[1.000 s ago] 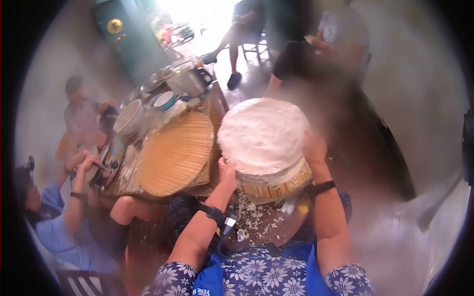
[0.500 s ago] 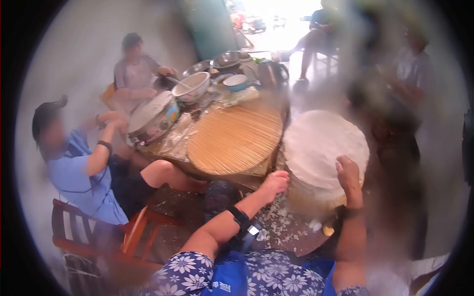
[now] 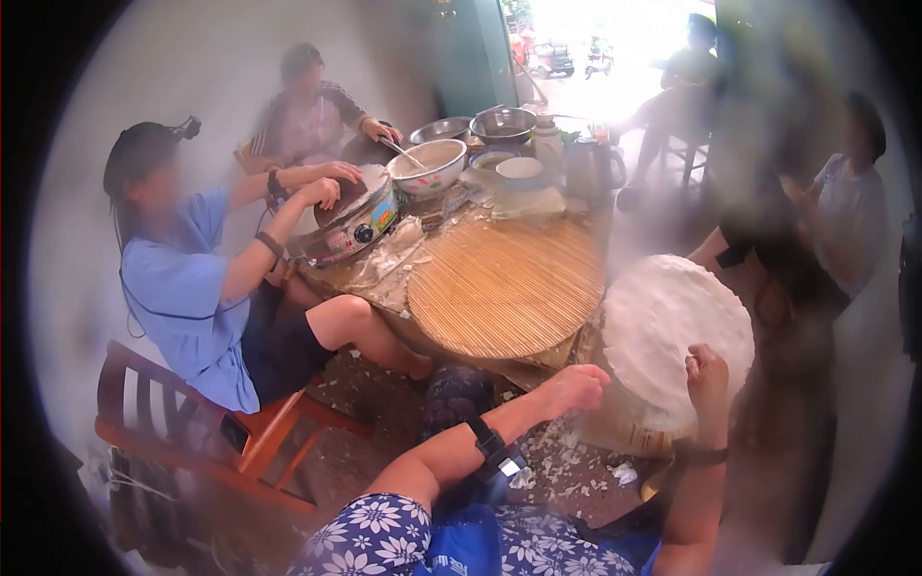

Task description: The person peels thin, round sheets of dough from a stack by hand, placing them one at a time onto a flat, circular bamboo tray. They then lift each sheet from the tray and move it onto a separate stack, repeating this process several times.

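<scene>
A round white sheet [image 3: 663, 326] lies on a round surface at the right, with steam or haze around it. My right hand [image 3: 708, 372] is over its right part, fingers curled; what they hold, if anything, is too small to tell. Near the sheet's left edge is my left hand [image 3: 576, 389], its fingers bent together, with nothing I can make out in them. A round slatted bamboo mat [image 3: 509, 288] rests on the table, beyond my left hand and beside the sheet.
A person in blue [image 3: 182, 288] sits at the left, hands over a round griddle [image 3: 360, 230]. Behind are a white bowl [image 3: 427, 171], metal bowls [image 3: 503, 125] and another person [image 3: 307, 120]. More people are at the right and by the doorway. White scraps litter the floor.
The view has shifted, so the table sits farther right. The person in blue has brought both hands down to the griddle. My hands remain near the white sheet.
</scene>
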A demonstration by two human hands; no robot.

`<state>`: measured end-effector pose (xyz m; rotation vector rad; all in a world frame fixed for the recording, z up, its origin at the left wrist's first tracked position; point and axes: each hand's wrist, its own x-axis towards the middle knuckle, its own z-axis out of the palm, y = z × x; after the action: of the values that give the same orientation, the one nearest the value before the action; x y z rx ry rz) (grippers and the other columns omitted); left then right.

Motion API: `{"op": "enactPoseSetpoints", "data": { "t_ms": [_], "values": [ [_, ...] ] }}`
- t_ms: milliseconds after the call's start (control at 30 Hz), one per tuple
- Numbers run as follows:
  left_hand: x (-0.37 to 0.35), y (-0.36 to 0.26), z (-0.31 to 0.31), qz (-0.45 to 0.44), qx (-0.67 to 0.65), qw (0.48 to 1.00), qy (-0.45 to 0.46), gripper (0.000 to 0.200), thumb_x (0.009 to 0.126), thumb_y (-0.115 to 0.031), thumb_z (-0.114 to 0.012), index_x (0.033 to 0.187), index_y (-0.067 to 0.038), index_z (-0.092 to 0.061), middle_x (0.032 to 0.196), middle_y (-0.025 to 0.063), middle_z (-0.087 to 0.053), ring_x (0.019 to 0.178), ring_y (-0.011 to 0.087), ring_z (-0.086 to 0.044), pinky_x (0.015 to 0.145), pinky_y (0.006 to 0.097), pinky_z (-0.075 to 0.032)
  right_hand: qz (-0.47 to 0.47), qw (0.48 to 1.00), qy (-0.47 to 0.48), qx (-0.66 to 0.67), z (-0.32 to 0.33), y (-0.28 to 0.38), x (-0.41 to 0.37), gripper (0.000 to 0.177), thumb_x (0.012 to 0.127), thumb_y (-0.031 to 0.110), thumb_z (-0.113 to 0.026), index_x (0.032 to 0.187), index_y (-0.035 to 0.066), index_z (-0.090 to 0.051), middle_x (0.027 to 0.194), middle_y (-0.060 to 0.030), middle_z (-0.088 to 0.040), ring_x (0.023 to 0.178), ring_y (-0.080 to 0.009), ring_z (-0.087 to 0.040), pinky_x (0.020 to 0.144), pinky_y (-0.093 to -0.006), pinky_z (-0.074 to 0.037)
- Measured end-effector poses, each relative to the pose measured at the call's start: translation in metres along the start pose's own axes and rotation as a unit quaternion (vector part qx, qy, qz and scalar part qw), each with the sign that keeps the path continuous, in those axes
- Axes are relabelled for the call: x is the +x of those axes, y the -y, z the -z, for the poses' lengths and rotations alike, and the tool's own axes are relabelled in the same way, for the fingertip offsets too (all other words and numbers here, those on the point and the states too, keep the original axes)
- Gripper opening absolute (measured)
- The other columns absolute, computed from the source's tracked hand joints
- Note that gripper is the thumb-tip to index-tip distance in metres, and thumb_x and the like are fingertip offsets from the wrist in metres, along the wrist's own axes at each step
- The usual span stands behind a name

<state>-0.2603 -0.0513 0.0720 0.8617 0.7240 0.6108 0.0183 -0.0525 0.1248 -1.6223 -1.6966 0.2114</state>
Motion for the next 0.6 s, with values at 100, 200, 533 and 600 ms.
{"op": "enactPoseSetpoints", "data": {
  "t_ms": [100,200,533,600],
  "values": [
    [0.009,-0.009,-0.003,-0.006,0.008,0.999,0.044,0.015,0.09,-0.016,-0.048,0.102,-0.008,-0.054,0.078,-0.0023,-0.057,0.072,0.0111,-0.058,0.069,0.0262,-0.047,0.004,1.0,-0.006,-0.001,0.0,0.002,0.004,0.016,0.079,0.005,-0.057,0.094,0.001,-0.061,0.081,-0.0199,-0.062,0.075,-0.0339,-0.061,0.068,-0.0389,-0.047],
    [0.02,-0.016,-0.006,-0.022,0.053,0.996,0.075,0.016,0.09,-0.017,-0.051,0.103,-0.008,-0.054,0.079,-0.0025,-0.057,0.071,0.0095,-0.058,0.068,0.0242,-0.046,-0.014,0.999,-0.024,0.022,0.0,-0.003,0.007,0.018,0.08,0.004,-0.056,0.097,0.001,-0.061,0.081,-0.0188,-0.062,0.073,-0.0308,-0.061,0.067,-0.0357,-0.047],
    [0.036,-0.005,-0.012,-0.013,0.091,0.988,0.124,0.027,0.089,-0.019,-0.056,0.112,-0.006,-0.054,0.088,-0.0018,-0.055,0.077,0.006,-0.054,0.07,0.022,-0.045,-0.011,0.999,-0.016,-0.051,-0.001,0.004,0.013,0.015,0.081,0.001,-0.055,0.095,-0.001,-0.059,0.077,-0.0158,-0.06,0.067,-0.0248,-0.059,0.064,-0.0328,-0.046],
    [0.037,-0.008,-0.015,-0.004,0.097,0.985,0.14,0.027,0.089,-0.018,-0.056,0.113,-0.006,-0.054,0.089,-0.0017,-0.054,0.077,0.006,-0.053,0.07,0.0219,-0.045,-0.016,0.999,-0.013,-0.047,-0.004,0.005,0.015,0.014,0.08,0.001,-0.055,0.094,-0.001,-0.059,0.076,-0.0153,-0.059,0.066,-0.0242,-0.058,0.063,-0.0327,-0.046]
  ]
}}
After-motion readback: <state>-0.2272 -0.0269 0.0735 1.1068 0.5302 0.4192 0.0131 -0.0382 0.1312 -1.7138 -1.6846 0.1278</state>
